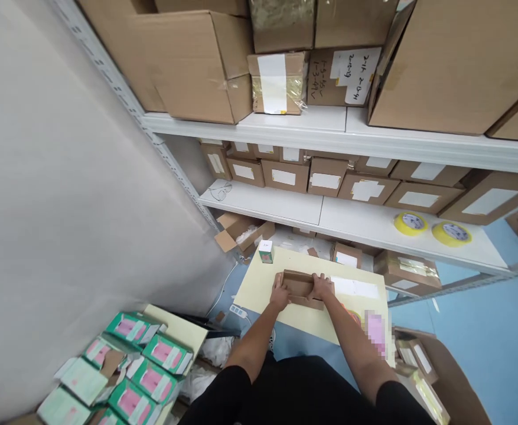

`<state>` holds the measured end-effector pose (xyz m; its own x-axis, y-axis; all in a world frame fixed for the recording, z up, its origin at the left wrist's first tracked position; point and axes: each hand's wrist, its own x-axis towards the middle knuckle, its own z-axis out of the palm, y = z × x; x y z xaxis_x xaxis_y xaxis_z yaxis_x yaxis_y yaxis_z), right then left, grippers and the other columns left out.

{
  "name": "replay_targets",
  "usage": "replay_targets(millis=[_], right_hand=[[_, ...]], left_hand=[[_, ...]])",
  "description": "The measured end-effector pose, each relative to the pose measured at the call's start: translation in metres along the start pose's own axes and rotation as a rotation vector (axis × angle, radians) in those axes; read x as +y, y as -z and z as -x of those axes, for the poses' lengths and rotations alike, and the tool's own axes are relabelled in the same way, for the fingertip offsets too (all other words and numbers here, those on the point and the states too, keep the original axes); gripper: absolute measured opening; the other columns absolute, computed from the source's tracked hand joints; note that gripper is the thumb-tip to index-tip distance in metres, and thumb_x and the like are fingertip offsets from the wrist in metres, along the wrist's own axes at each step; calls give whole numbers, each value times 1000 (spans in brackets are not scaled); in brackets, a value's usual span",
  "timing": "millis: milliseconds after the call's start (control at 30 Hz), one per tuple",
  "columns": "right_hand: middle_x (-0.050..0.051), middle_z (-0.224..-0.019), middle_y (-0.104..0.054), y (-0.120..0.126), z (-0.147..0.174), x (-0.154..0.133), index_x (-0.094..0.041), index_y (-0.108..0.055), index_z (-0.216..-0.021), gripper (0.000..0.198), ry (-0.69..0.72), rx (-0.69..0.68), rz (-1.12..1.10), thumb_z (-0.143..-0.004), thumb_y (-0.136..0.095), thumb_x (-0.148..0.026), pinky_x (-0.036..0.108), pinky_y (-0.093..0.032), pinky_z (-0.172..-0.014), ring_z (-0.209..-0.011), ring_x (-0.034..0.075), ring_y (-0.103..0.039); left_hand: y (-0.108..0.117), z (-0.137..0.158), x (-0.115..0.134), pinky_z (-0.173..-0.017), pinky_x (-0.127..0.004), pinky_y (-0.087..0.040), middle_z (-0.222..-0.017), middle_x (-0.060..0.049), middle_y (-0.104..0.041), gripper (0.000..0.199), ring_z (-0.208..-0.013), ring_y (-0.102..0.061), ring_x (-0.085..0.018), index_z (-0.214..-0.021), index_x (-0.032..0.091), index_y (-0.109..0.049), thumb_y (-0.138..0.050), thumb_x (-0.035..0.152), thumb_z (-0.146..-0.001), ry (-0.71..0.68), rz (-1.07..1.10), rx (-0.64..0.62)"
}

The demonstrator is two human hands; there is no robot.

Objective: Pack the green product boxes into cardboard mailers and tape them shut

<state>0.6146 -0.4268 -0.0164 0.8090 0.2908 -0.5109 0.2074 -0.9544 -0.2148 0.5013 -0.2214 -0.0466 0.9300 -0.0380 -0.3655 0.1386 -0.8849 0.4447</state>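
An open brown cardboard box [303, 301] rests on the pale yellow table [259, 295] between my hands. My left hand [280, 292] grips its left end, fingers over the wall. At its right end my right hand [322, 287] is closed on the side, with fingers reaching inside. The box's inside looks bare brown where it shows. A small white and green box [266, 251] stands at the table's far left corner. White label sheets [355, 287] lie to the right of my right hand.
Metal shelves [276, 203] with labelled cartons rise behind the table. Two yellow tape rolls [410, 223] sit on the middle shelf. Green and pink boxes [128, 327] fill a side table at lower left. A power strip [238, 311] lies left of the table; an open carton [445, 360] stands right.
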Motion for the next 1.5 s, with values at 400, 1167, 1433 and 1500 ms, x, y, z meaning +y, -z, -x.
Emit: replay_targets(millis=[400,1167,1433,1500], right_hand=[[10,-171,-33,-31,48,6,-26,-47,-156,70,407,216,-261,-91,-57,-49,54,-20,-129,-162,36,-19],[14,-156,-55,-244,387,-374,-22,-65,-140,50,1474,-49,-353,-92,-60,-32,53,-40,-122,-146,31,-49],[15,-156,-53,-313,463,-478,-20,-67,-135,49,1528,-54,-164,-87,-66,-29,49,-42,-120,-145,32,-50],[16,-157,-52,-320,470,-503,-19,-66,-137,51,1498,-49,-89,-87,-67,-29,47,-43,-120,-144,31,-51]], left_hand=[[-62,134,28,-130,-65,-8,-173,-8,-30,33,-162,-7,-43,-105,25,-83,-87,35,-73,293,145,214],[-160,616,-46,-127,-60,-32,-171,-13,-33,10,-161,-17,-41,-75,15,-70,-72,8,-82,812,426,923],[-192,733,-62,-123,-62,-35,-168,-9,-39,5,-161,-18,-40,-85,19,-78,-79,16,-82,986,392,946],[-194,741,-67,-121,-65,-37,-168,-8,-39,6,-161,-19,-42,-88,20,-79,-79,17,-82,1022,417,938]])
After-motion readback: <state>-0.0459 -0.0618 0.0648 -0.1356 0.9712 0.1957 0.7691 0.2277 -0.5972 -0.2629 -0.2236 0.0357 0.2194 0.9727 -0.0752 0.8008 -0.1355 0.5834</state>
